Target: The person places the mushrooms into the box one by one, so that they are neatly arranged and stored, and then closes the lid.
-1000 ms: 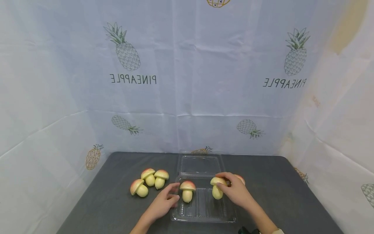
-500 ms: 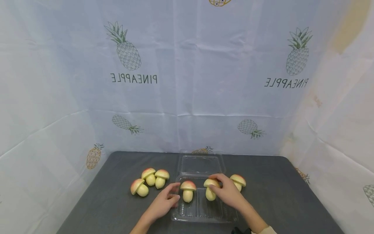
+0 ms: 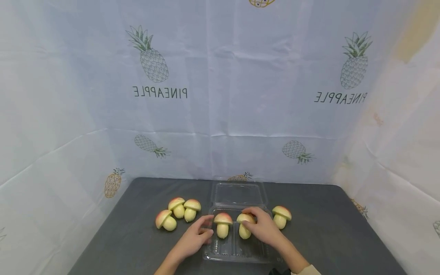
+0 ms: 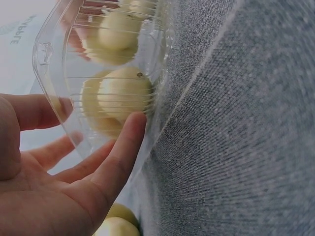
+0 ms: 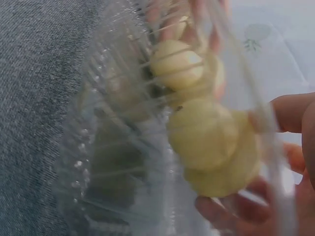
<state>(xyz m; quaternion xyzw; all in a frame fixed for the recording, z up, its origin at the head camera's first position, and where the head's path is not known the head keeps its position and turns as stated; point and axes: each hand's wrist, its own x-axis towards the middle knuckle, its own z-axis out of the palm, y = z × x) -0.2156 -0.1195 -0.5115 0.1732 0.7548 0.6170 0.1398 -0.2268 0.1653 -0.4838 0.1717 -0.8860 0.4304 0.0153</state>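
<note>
In the head view, a clear plastic clamshell container (image 3: 237, 256) lies with its lid (image 3: 237, 194) folded back. My right hand (image 3: 264, 228) holds a toy mushroom (image 3: 245, 231) by its reddish-yellow cap inside the container, right of the divider. Another mushroom (image 3: 222, 229) lies in the left half, stem toward me. At the container's left wall is my left hand (image 3: 193, 238); in the left wrist view, its fingertips (image 4: 132, 125) touch the outside of the ribbed wall and one digit hooks over the rim. Through the plastic, the right wrist view shows the held mushroom (image 5: 204, 135).
Left of the container, three more mushrooms (image 3: 165, 220) lie in a group on the dark grey table (image 3: 137, 248). One mushroom (image 3: 281, 217) lies just right of the container, close to my right hand. A pineapple-print curtain (image 3: 220, 95) encloses the back and sides.
My right hand has carried its mushroom leftward and a little toward me, beside the one in the left half. The mushroom at the right is now uncovered. My left hand stays at the wall.
</note>
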